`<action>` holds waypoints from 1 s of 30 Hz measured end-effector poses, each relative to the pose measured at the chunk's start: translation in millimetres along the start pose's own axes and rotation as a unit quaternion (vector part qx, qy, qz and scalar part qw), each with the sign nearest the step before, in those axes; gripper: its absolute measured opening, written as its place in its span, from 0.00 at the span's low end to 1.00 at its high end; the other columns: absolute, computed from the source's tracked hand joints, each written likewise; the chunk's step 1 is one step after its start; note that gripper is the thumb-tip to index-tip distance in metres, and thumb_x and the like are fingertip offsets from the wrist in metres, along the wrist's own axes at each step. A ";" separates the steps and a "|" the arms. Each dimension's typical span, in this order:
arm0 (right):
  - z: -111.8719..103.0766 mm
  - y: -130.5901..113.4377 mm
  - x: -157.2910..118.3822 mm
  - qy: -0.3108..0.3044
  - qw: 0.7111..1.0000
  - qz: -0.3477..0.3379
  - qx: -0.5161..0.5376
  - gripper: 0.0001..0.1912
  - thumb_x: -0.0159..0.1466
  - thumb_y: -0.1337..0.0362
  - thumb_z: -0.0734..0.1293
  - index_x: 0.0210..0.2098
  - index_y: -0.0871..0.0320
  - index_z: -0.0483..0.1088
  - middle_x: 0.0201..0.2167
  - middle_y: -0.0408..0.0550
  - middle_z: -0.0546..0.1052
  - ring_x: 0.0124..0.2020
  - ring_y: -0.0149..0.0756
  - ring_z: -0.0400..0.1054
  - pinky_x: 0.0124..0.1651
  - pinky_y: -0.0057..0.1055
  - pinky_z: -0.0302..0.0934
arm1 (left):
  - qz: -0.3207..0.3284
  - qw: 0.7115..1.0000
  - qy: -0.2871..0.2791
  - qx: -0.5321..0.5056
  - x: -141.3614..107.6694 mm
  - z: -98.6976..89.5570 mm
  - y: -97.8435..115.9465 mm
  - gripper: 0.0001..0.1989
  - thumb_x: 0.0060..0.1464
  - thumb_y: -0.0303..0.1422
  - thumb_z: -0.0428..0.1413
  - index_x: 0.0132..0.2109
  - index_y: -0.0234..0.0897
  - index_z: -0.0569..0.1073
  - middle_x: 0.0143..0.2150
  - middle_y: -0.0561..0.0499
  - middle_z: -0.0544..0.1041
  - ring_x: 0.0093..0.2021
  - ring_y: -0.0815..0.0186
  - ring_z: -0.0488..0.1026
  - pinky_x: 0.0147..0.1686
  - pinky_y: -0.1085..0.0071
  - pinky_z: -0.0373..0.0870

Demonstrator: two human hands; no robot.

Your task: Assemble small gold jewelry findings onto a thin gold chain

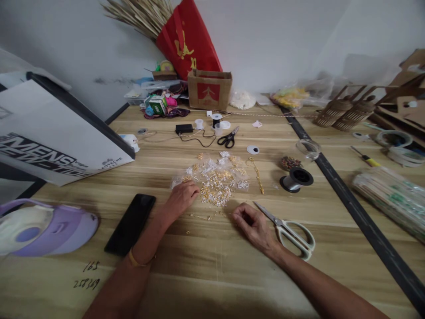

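My left hand (185, 195) rests at the left edge of a glittering pile of gold and clear beads and small findings (215, 190). Its fingers are curled together, and whatever they hold is hidden. On the right, my right hand (251, 223) is closed in a pinch, thumb against forefinger. A thin beaded gold chain (201, 217) lies on the table between the hands, its right end reaching the right fingertips. White-handled scissors (294, 235) lie partly open just beside the right hand. Another gold chain (257, 177) is stretched out right of the pile.
A black phone (131, 225) and a purple visor (59, 228) lie at left, below a white box (59, 137). Right of the pile stand a wire spool (296, 179) and a dish of dark beads (291, 163). Black scissors (228, 138) and a paper bag (210, 91) sit farther back.
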State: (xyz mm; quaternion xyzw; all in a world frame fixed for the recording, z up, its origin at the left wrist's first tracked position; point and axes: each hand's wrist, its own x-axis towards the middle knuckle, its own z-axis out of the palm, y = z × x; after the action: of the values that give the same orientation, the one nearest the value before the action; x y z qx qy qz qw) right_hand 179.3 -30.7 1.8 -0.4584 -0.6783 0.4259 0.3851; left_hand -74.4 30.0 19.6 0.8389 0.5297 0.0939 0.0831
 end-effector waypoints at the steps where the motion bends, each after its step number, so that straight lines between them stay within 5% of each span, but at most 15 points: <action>1: 0.0 0.1 -0.1 0.001 1.000 0.000 0.001 0.11 0.63 0.59 0.62 0.27 0.58 0.65 0.23 0.44 0.67 0.24 0.30 0.59 0.26 0.27 0.54 | 0.003 1.000 0.001 0.005 -0.2 0.2 0.2 0.08 0.57 0.27 0.50 0.33 0.35 0.74 0.33 0.49 0.74 0.37 0.64 0.71 0.38 0.69 0.64; 15: -2.4 3.6 4.8 0.059 0.975 0.114 0.180 0.15 0.59 0.52 0.66 0.30 0.58 0.63 0.18 0.38 0.63 0.18 0.27 0.55 0.20 0.24 0.50 | 0.015 1.000 0.008 -0.002 1.6 2.8 0.8 0.11 0.59 0.27 0.47 0.32 0.34 0.72 0.32 0.48 0.72 0.35 0.64 0.68 0.39 0.69 0.63; 30: -5.2 5.4 6.6 0.069 0.968 0.109 0.216 0.14 0.60 0.53 0.65 0.30 0.57 0.62 0.16 0.36 0.62 0.17 0.25 0.54 0.18 0.23 0.49 | 0.013 1.000 0.012 0.002 2.1 2.1 -0.2 0.09 0.57 0.27 0.49 0.31 0.35 0.72 0.32 0.50 0.72 0.36 0.64 0.69 0.38 0.70 0.63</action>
State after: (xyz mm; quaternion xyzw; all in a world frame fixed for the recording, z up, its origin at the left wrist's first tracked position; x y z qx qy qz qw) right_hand 183.8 -22.1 -0.6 -0.4639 -0.4884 0.5688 0.4720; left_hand -73.1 31.9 17.7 0.8446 0.5198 0.1043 0.0739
